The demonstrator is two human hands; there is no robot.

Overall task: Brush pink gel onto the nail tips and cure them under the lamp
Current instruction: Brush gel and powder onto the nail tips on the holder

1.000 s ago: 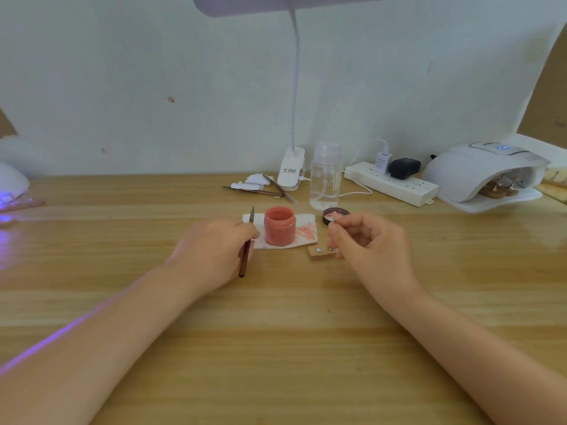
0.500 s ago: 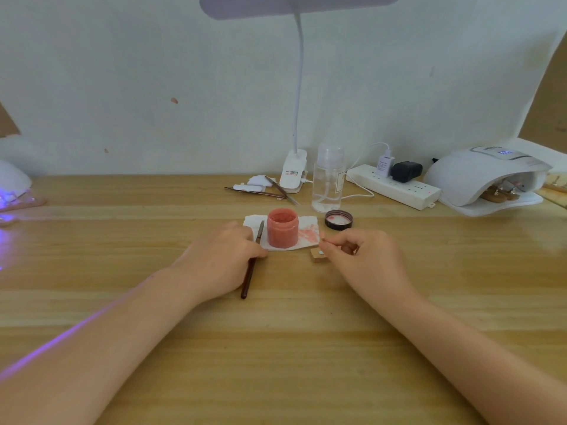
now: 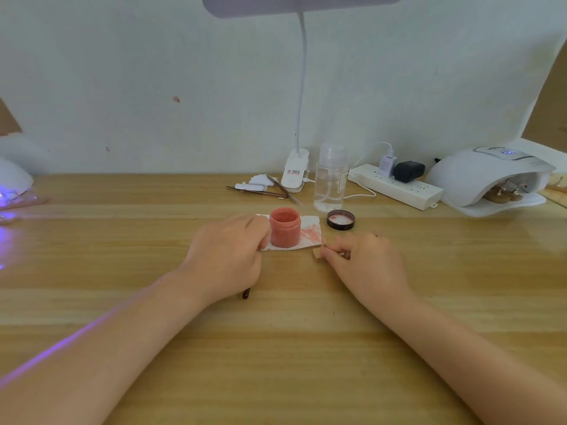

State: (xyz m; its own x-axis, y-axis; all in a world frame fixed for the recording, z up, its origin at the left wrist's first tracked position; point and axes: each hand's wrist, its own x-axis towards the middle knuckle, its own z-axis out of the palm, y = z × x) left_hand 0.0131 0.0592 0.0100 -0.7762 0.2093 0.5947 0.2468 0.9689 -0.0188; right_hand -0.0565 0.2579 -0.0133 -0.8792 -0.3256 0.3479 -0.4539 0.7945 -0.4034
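The open pink gel jar [image 3: 285, 227] sits on a smeared white paper [image 3: 310, 234] mid-table, its lid [image 3: 340, 220] just to the right. The left hand [image 3: 228, 256] has its grip curled around the brush [image 3: 246, 293], right beside the jar. The right hand [image 3: 365, 262] pinches a small wooden nail holder [image 3: 317, 253] on the table [image 3: 291, 348]. The curing lamp [image 3: 487, 179] is far right, by the power strip [image 3: 395, 185].

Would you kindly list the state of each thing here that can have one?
Pink gel jar: open, upright on stained paper.
Jar lid: off, inside up.
Brush: held by left hand.
Wooden holder: pinched by right hand.
Right curing lamp: display lit, holders inside.
Left curing lamp: glowing purple.
Clear bottle: capped, upright.
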